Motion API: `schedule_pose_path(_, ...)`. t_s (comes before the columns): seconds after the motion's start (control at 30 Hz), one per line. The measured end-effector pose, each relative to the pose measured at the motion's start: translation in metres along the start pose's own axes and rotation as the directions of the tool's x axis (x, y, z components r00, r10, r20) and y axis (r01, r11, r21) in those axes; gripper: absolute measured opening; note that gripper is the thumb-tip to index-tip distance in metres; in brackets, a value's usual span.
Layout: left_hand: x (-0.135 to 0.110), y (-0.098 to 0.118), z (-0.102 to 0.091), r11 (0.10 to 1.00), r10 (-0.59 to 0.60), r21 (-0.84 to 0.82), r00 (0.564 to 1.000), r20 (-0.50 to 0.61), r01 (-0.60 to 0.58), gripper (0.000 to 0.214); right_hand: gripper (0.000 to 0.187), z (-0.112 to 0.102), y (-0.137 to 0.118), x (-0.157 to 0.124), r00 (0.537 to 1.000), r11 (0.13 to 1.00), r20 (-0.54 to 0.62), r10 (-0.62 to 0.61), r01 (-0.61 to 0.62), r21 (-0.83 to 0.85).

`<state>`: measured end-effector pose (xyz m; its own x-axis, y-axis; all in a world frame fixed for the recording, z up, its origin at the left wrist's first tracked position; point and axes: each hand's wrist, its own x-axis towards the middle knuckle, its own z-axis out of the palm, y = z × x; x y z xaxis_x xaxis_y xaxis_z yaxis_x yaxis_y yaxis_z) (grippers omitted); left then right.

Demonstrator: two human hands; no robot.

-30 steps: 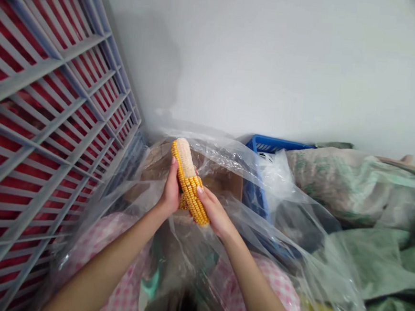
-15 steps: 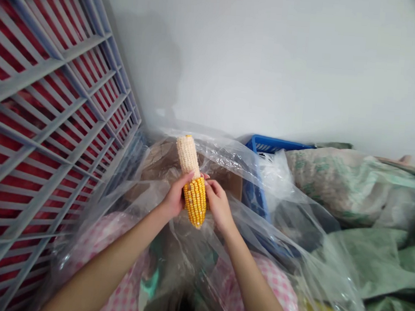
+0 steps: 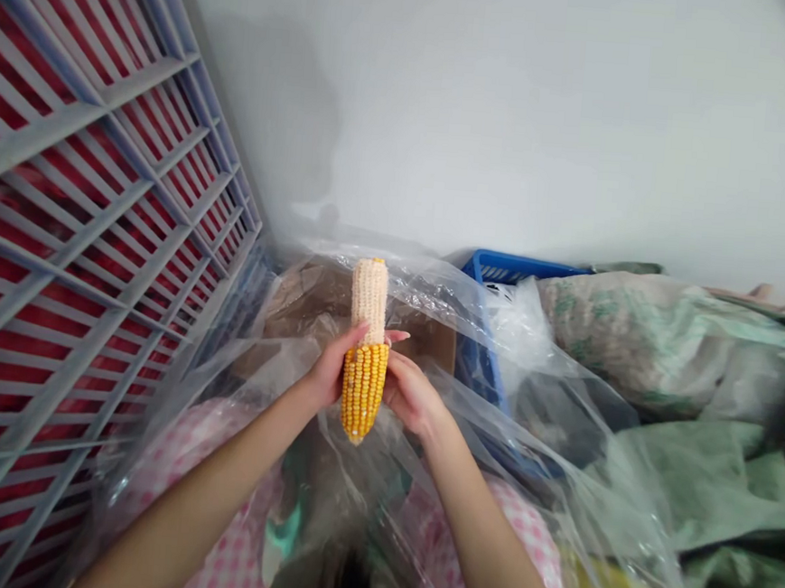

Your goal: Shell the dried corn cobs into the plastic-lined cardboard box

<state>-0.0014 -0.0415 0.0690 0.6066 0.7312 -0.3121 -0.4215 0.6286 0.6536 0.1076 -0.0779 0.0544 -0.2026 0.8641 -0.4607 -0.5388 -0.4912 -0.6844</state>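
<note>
I hold a corn cob upright in front of me with both hands. Its upper half is bare pale cob with the kernels gone, its lower half still carries yellow kernels. My left hand grips it from the left, thumb pressed at the line where the kernels begin. My right hand closes on it from the right, fingers wrapped behind. A clear plastic sheet spreads beneath the hands, over my lap in pink checked cloth.
A grey and red slatted crate wall rises on the left. A blue plastic basket sits behind the sheet against the white wall. Green-printed woven sacks pile up on the right. A brown cardboard box lies under the plastic.
The cob has swung from a leftward tilt to upright and turned in my hands. My right hand slid up from the lower end to the cob's middle.
</note>
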Motion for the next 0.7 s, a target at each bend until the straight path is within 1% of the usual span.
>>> schedule_pose_path(0.03,0.000,0.000,0.000,1.000,-0.009,-0.024,1.000,-0.010,0.008,0.039,0.026,0.000,0.001,0.000,1.000,0.999,0.000,-0.027,0.027,-0.028)
schedule_pose_path(0.07,0.001,0.000,0.000,0.998,-0.017,-0.056,0.999,-0.029,0.016,0.039,0.025,0.001,0.000,0.000,0.996,0.993,-0.026,-0.083,0.080,-0.087)
schedule_pose_path(0.1,0.002,0.001,0.001,0.995,-0.021,-0.094,0.998,-0.059,0.015,0.038,0.024,0.001,-0.001,-0.001,0.982,0.971,-0.075,-0.171,0.155,-0.180)
schedule_pose_path(0.13,0.003,0.002,0.001,0.991,-0.019,-0.133,0.995,-0.098,0.006,0.037,0.024,0.001,-0.003,-0.003,0.950,0.924,-0.129,-0.283,0.234,-0.303)
schedule_pose_path(0.17,0.003,0.003,0.001,0.985,-0.019,-0.172,0.989,-0.144,-0.006,0.035,0.025,0.001,-0.007,-0.005,0.900,0.845,-0.164,-0.403,0.297,-0.444)
schedule_pose_path(0.2,0.004,0.006,0.000,0.979,-0.021,-0.202,0.981,-0.191,-0.019,0.035,0.025,0.001,-0.011,-0.009,0.844,0.741,-0.165,-0.511,0.335,-0.582)
schedule_pose_path(0.23,0.004,0.008,0.000,0.975,-0.029,-0.220,0.971,-0.235,-0.025,0.035,0.025,0.000,-0.016,-0.013,0.806,0.633,-0.127,-0.578,0.345,-0.693)
schedule_pose_path(0.27,0.005,0.011,-0.002,0.974,-0.032,-0.226,0.960,-0.279,-0.034,0.037,0.026,-0.001,-0.021,-0.017,0.796,0.531,-0.056,-0.603,0.348,-0.772)
schedule_pose_path(0.3,0.005,0.015,-0.003,0.974,-0.029,-0.222,0.949,-0.315,-0.044,0.039,0.027,-0.003,-0.025,-0.021,0.808,0.455,0.016,-0.589,0.348,-0.820)
schedule_pose_path(0.37,0.006,0.022,-0.006,0.979,0.004,-0.190,0.931,-0.366,-0.079,0.043,0.029,-0.006,-0.031,-0.028,0.840,0.372,0.092,-0.535,0.332,-0.867)
schedule_pose_path(0.43,0.007,0.027,-0.009,0.982,0.067,-0.139,0.919,-0.388,-0.130,0.044,0.030,-0.009,-0.034,-0.031,0.861,0.347,0.108,-0.496,0.311,-0.885)
schedule_pose_path(0.5,0.008,0.030,-0.011,0.985,0.104,-0.087,0.916,-0.388,-0.148,0.044,0.031,-0.010,-0.034,-0.032,0.870,0.332,0.113,-0.481,0.300,-0.894)
schedule_pose_path(0.67,0.007,0.029,-0.010,0.993,0.099,-0.029,0.927,-0.362,-0.117,0.046,0.036,-0.007,-0.035,-0.035,0.888,0.234,0.171,-0.427,0.291,-0.928)
schedule_pose_path(0.7,0.007,0.027,-0.010,0.994,0.095,-0.023,0.930,-0.356,-0.110,0.046,0.037,-0.007,-0.035,-0.035,0.896,0.229,0.185,-0.403,0.295,-0.928)
